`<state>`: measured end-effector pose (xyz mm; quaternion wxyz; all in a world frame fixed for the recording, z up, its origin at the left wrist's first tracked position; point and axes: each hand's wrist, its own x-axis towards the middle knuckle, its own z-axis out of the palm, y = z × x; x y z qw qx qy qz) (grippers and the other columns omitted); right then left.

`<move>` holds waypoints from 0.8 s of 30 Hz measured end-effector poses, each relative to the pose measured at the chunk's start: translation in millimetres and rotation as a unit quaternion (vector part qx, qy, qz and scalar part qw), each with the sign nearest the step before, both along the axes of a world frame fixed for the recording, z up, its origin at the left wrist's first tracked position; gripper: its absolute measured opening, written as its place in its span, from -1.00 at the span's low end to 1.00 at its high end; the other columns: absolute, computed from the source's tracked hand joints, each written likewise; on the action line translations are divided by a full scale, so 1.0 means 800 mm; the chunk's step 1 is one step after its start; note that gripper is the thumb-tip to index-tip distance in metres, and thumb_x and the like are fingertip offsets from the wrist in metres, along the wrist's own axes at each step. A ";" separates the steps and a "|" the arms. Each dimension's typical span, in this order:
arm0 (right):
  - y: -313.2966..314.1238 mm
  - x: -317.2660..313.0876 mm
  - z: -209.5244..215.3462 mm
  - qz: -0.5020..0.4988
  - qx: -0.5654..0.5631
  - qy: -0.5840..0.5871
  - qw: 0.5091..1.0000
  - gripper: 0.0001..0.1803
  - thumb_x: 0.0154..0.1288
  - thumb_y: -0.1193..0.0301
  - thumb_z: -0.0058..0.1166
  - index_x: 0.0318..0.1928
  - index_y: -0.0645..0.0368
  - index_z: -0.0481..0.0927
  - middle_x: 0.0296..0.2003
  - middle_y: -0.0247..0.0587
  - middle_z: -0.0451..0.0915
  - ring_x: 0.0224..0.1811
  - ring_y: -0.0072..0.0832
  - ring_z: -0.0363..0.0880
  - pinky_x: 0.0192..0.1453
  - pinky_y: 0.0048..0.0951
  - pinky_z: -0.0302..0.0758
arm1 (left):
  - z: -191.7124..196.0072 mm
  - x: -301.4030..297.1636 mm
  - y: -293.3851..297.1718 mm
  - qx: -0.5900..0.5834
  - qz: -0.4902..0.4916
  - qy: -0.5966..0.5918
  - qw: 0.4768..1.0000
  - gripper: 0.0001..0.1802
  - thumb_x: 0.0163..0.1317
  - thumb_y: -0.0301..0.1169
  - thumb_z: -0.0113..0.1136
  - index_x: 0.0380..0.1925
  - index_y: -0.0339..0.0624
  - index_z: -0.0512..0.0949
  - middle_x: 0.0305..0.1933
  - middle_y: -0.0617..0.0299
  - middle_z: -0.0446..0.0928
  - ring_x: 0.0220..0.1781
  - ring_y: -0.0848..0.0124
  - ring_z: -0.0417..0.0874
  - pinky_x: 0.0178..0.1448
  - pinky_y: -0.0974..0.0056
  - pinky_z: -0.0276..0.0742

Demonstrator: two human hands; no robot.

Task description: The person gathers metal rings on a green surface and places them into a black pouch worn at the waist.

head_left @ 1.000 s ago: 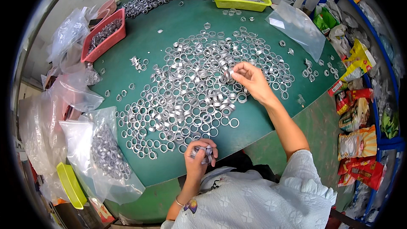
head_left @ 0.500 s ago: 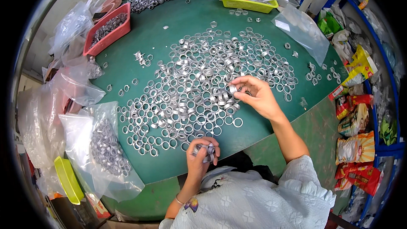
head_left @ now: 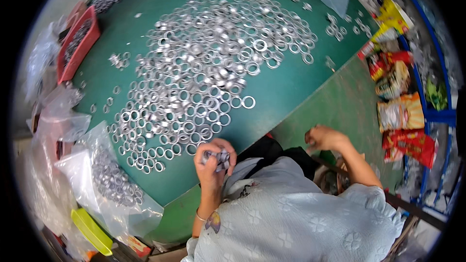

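Note:
A wide spread of silver metal rings (head_left: 221,75) lies on the green tabletop (head_left: 272,104), some flat, others on edge or stacked. At the table's front edge my left hand (head_left: 209,167) is closed around several metal rings (head_left: 223,159). My right hand (head_left: 326,138) is off the table, past its edge at the right and above the floor. Its fingers bend downward and are blurred, so whether they hold anything is hidden.
On the left stand a red bin (head_left: 80,46) of small grey parts, a clear bag (head_left: 114,177) of rings and a yellow-green tray (head_left: 91,232). A blue shelf rack (head_left: 439,116) and colourful packages (head_left: 400,111) line the right. Something brownish (head_left: 335,179) sits below my right hand.
My right hand has left the ring pile and moved right and toward me, past the table edge. My left hand keeps its rings. The whole view has shifted.

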<state>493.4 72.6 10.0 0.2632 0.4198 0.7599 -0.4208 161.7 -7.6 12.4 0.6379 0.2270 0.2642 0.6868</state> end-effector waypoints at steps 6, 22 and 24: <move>-0.172 0.052 -0.118 -0.220 -0.059 -0.146 0.963 -0.07 -0.02 0.05 0.30 0.27 0.26 0.18 -0.18 0.37 0.52 0.00 0.10 0.50 0.07 -0.15 0.45 | 0.013 -0.025 -0.048 -0.021 -0.017 0.061 0.998 -0.71 0.18 -0.23 0.20 -0.33 -0.23 0.42 -0.40 -0.15 0.44 -0.63 0.28 0.49 -0.71 0.41 0.32; -0.210 0.019 -0.123 -0.375 0.311 -0.031 0.873 -0.79 0.16 0.33 0.15 -0.25 0.18 0.63 -0.20 -0.02 0.60 -0.24 0.02 0.56 -0.19 -0.13 0.49 | 0.019 -0.074 -0.120 -0.069 -0.048 0.090 0.992 -0.85 0.21 -0.42 0.10 -0.27 -0.27 0.45 -0.27 -0.14 0.50 -0.45 0.30 0.53 -0.48 0.38 0.38; -0.198 0.010 -0.104 -0.339 0.326 -0.040 0.882 -0.81 0.15 0.36 0.14 -0.25 0.16 0.64 -0.22 -0.05 0.61 -0.25 0.00 0.57 -0.20 -0.14 0.49 | 0.015 -0.079 -0.126 -0.059 -0.041 0.075 0.995 -0.83 0.22 -0.41 0.11 -0.26 -0.27 0.46 -0.25 -0.15 0.50 -0.45 0.29 0.52 -0.48 0.37 0.38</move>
